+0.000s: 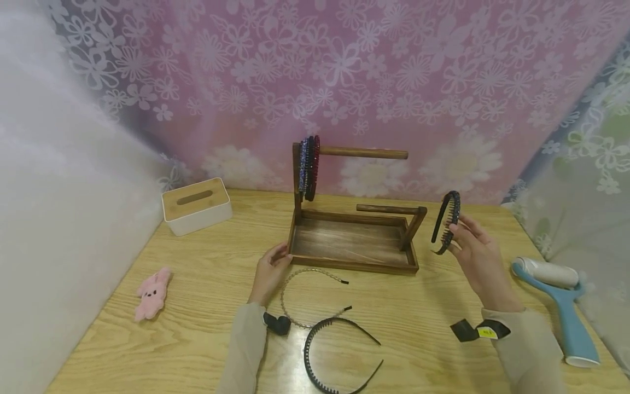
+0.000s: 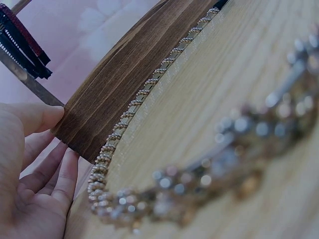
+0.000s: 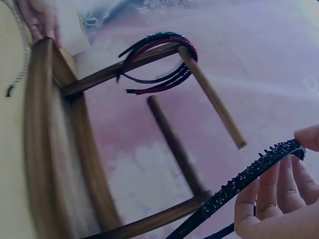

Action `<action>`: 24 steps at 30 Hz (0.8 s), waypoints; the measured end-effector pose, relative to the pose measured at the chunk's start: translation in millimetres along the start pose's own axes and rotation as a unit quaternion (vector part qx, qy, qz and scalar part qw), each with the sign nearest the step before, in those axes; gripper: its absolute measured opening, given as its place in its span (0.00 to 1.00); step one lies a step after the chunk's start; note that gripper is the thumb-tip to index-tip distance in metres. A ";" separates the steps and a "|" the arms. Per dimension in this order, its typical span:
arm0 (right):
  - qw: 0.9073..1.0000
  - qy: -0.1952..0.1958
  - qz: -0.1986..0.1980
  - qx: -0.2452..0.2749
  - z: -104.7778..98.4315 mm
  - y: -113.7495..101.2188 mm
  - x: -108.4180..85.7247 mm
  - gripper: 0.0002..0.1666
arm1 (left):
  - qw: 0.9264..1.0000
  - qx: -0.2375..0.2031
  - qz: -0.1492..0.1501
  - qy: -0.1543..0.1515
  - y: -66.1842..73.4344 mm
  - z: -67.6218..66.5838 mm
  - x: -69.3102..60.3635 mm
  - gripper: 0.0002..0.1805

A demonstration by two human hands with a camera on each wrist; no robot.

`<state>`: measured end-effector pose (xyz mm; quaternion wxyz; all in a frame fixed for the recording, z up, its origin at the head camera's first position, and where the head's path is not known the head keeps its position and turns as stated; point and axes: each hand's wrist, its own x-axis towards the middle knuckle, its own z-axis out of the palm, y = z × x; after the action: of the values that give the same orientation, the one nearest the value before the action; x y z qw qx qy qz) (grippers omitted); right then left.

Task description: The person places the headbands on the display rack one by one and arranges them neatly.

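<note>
In the head view a dark sparkly headband point(image 1: 455, 208) with inner teeth is pinched by the right hand point(image 1: 479, 257), right of the wooden stand point(image 1: 354, 266). The right wrist view shows the thumb and fingers of the right hand point(image 3: 284, 199) on that headband point(image 3: 244, 175). The left hand point(image 1: 269, 271) grips the stand's front left corner, thumb on its side point(image 2: 119, 79) in the left wrist view. Several headbands point(image 1: 309, 168), blue, black and red, hang at the left end of the upper rod point(image 1: 364, 152). The lower rod point(image 1: 386, 209) is bare.
A beaded headband point(image 1: 283, 298) and a black toothed headband point(image 1: 307, 355) lie in front of the stand. A tissue box point(image 1: 197, 219) and a pink plush toy point(image 1: 152, 294) are at the left. A blue-handled lint roller point(image 1: 571, 323) lies at the right.
</note>
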<state>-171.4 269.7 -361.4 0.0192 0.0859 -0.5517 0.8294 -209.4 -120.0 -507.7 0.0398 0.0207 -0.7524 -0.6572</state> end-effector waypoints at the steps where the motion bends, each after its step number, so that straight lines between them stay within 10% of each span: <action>1: 1.000 0.001 -0.002 0.002 2.3 -3.0 5.0 0.19 | 1.000 -0.001 0.000 0.000 -0.5 0.4 0.0 0.23; 17: 1.000 -0.014 0.000 0.015 52.8 -18.9 68.9 0.21 | 1.000 -0.008 -0.003 -0.015 34.1 -3.3 -12.9 0.24; 24: 1.000 -0.021 0.004 0.010 72.8 -22.2 91.0 0.24 | 1.000 -0.011 0.006 -0.006 15.1 -0.7 -4.7 0.23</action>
<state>-249.3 205.8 -298.9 0.0031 0.1016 -0.5439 0.8330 -204.3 -118.3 -492.9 0.0395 0.0123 -0.7455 -0.6652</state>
